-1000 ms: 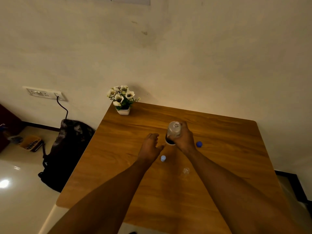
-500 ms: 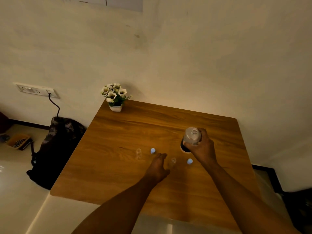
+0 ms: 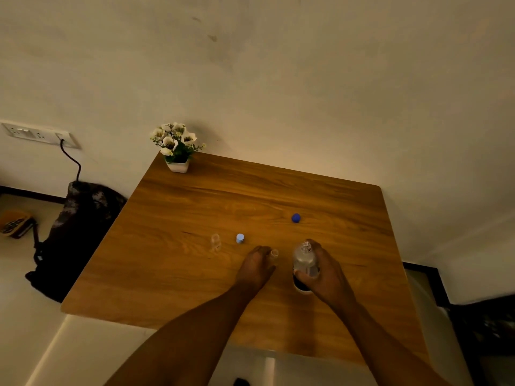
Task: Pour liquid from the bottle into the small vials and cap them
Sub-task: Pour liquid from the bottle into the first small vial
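- Head view: my right hand [image 3: 324,274] is wrapped around the clear bottle [image 3: 305,260], thumb across its front and the other fingers curled behind it; the bottle stands upright with its mouth uncapped, its dark base low by the counter [image 3: 195,274].
- My left hand [image 3: 255,267] lies palm down just left of the bottle, and its fingers [image 3: 262,250] are bunched around a small open vial [image 3: 274,253] whose rim shows at their right edge; I cannot tell how firmly they pinch it.
- That vial sits between my two hands, close beside the bottle but not touching it.
- A second vial with a pale blue cap [image 3: 240,238] stands beyond my left fingers, apart from them.
- A third, uncapped clear vial [image 3: 215,240] stands further left, near the capped one.
- A dark blue cap [image 3: 296,218] lies alone on the wood beyond the bottle, well apart from both hands.
- A small potted flower plant [image 3: 177,147] sits at the far left corner of the counter, against the wall.
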